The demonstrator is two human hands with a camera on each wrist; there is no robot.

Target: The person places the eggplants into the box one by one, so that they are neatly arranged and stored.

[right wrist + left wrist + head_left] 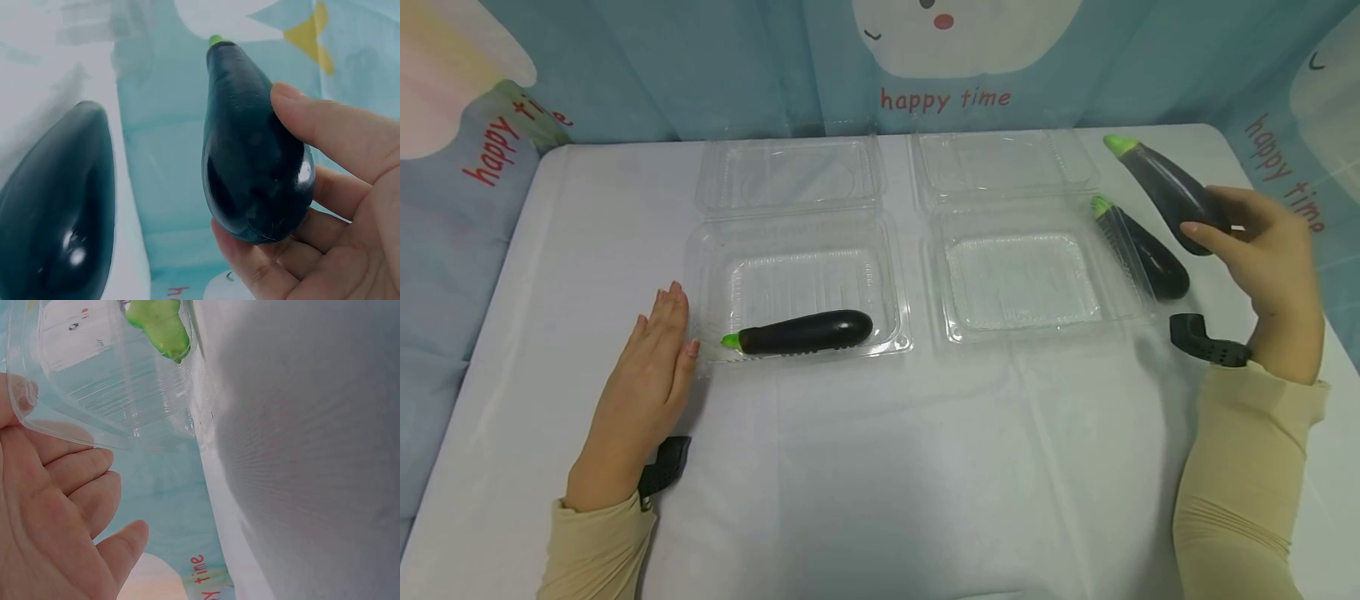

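Observation:
My right hand [1262,242] grips a dark purple eggplant [1165,190] by its thick end, lifted above the table's right side; the right wrist view shows the eggplant [250,156] held between thumb and fingers [331,125]. A second eggplant [1146,250] lies on the table beside the right clear clamshell box [1123,250], and appears as a dark shape [59,206] in the right wrist view. A third eggplant [805,332] lies in the left clamshell box [707,250]. My left hand [651,367] rests flat, fingers straight, against that box's left edge [75,419], near the green stem [159,325].
Both clamshell boxes stand open with lids [790,171] hinged back toward a blue "happy time" curtain [945,100]. A white cloth [880,467] covers the table. The right box's tray [1018,279] holds nothing. Black wrist camera mounts [1206,342] show by each sleeve.

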